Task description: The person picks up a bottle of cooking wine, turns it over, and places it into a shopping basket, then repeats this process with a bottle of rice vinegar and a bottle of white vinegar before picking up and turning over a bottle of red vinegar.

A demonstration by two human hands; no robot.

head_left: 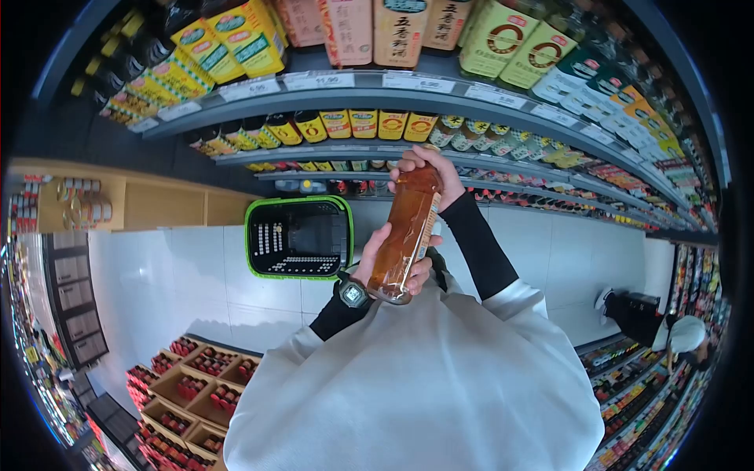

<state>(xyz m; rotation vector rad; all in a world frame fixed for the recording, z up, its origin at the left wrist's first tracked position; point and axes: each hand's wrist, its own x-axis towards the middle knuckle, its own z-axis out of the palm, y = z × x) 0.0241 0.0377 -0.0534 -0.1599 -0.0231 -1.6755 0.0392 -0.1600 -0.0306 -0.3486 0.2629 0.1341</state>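
Note:
A clear bottle of amber liquid (402, 228) is held at a slant in front of my chest, its neck end up and away from me and its base towards me. My left hand (375, 263), with a digital watch on its wrist, is closed around the lower part. Near the neck, my right hand (440, 174) wraps over the top end. A label shows along the bottle's right side, too oblique to read. The bottle is close to the middle shelves but apart from them.
A black shopping basket with a green rim (250, 235) stands on the tiled floor (196, 271) to my left. Shelves (338, 81) of bottles and price tags curve ahead. Wooden display bins (169, 378) stand behind left. Another person (656, 331) is at the far right shelves.

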